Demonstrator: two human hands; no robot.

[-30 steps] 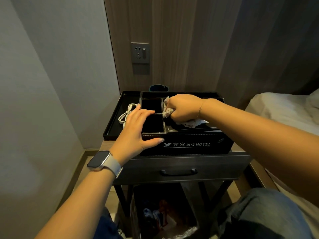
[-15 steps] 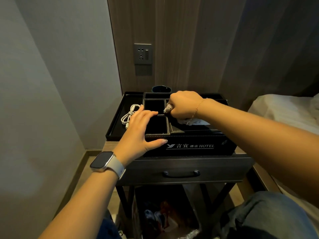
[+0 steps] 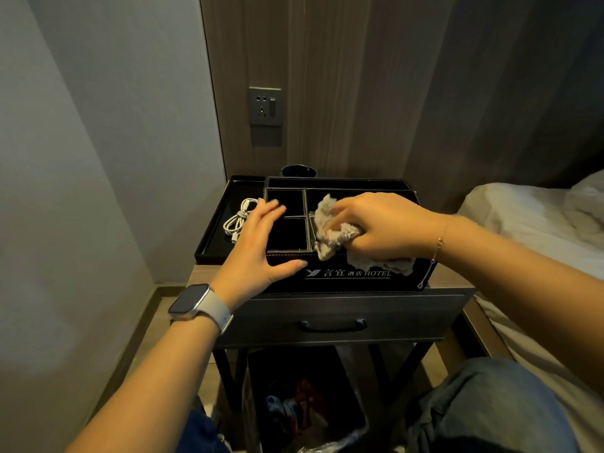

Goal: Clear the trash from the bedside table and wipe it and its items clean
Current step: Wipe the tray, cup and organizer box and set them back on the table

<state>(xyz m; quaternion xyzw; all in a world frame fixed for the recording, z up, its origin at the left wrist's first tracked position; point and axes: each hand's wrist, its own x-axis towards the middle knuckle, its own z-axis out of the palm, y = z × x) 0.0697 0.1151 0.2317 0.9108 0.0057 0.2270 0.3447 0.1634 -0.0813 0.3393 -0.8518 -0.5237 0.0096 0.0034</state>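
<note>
A black hotel organiser box (image 3: pixel 353 282) with several compartments stands on the bedside table (image 3: pixel 451 282). My right hand (image 3: pixel 382 227) grips a crumpled pale cloth (image 3: pixel 330 230) at the box's front rim, over the large right compartment. Part of the cloth hangs down the box's front. My left hand (image 3: pixel 258 243) lies flat with straight fingers across the box's left front corner, thumb on the front face. A smartwatch is on that wrist.
A black tray (image 3: pixel 212 243) to the left of the box holds a coiled white cable (image 3: pixel 237 220). A dark cup (image 3: pixel 299 170) stands behind the box. Under the table's drawer (image 3: pixel 333 325) is a bin (image 3: pixel 304 410) with trash. A bed (image 3: pixel 536 223) lies to the right, a wall socket (image 3: pixel 265 106) above.
My right hand has drawn the cloth from the back of the right compartment toward the box's front rim, and more cloth shows. My left hand has stayed on the box's corner.
</note>
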